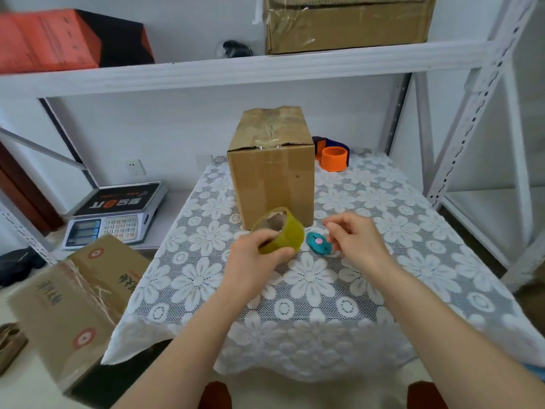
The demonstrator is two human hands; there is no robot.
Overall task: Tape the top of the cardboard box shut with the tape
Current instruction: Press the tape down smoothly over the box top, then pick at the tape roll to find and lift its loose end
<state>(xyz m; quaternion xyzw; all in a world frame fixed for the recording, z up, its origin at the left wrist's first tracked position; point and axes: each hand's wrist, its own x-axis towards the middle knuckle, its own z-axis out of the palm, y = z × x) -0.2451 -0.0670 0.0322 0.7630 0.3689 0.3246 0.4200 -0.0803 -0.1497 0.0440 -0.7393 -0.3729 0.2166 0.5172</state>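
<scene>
The surface (pixel 383 261), draped in a white floral lace cloth, carries the working set and stands inside a white shelving frame (pixel 236 72), so that stored cartons remain overhead and out of the working area. The cardboard box (pixel 271 184) stands upright toward the far middle of the surface, its top flaps folded down and already crossed by a wrinkled strip of clear film; the near-left corner of the top appears to gape slightly, which suggests the seam is not yet fully closed. It sits directly ahead of the person, presumably so both arms can reach its top. Behind its right side lies an orange and purple tape dispenser (pixel 333 157), apart from the box and unused. The tape (pixel 280 231), a yellowish roll with its cardboard core facing the camera, is gripped by the left hand (pixel 253 255), thumb at its lower edge and fingers at its left side, just in front of the box's base; the tilt seems to present the roll's outer face to the other hand. The right hand (pixel 356 243) holds nothing, its fingers loosely curled with the tips drawn close together, a posture fit for picking at the tape's free end. Just beside its fingertips a small teal cutter (pixel 318 243) lies on the cloth, within easy reach for severing a strip.
</scene>
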